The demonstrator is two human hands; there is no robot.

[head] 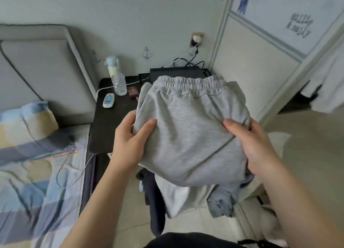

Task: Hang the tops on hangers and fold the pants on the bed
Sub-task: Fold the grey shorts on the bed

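I hold a folded pair of light grey sweatpants (189, 128) in the air, its elastic waistband pointing away from me. My left hand (128, 141) grips the left edge, thumb on top of the cloth. My right hand (253, 145) grips the right edge the same way. Below the pants more clothes hang in a heap (186, 197): a white piece, a dark piece and a blue-grey piece. The bed (37, 182) with its blue and beige patterned cover lies at the left.
A black bedside table (109, 128) stands between bed and pants, bearing a bottle (116, 76), a small white device (108, 100) and cables. A wardrobe door (251, 61) rises at the right, with white cloth (327, 84) hanging from it. The floor below is pale tile.
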